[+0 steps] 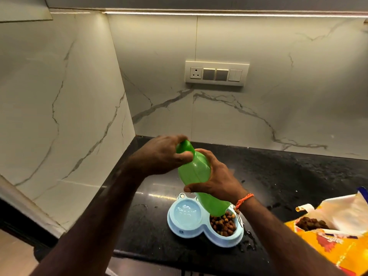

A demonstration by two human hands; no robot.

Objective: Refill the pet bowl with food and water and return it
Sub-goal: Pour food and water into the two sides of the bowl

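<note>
The left arm (95, 206) lies nearest, reaching up from the lower left; the right arm (288, 236) comes in from the lower right. Beyond them, the marble wall (258, 106) fills the top of the view, with a switch plate (216, 73) on it holding 1 socket and several switches. Under it runs the black tabletop (288, 176), wet in spots near the bowl. At the right edge an open yellow food bag (334, 236) lies on the tabletop, brown kibble showing in its mouth.

The green bottle (199, 176) is held above the tabletop, tilted, its cap end up and to the left, its base down over the bowl. The right hand (217, 180) wraps round the bottle's middle, fingers curled on it, an orange thread (244, 200) at the wrist. The left hand (163, 154) grips the cap (184, 147) at the top, fingers curled round it.

The pale blue bowl (189, 232) sits on the tabletop just under the bottle. It has 2 wells: the left holds water (186, 215), the right holds kibble (223, 224), partly hidden by the bottle's base.
</note>
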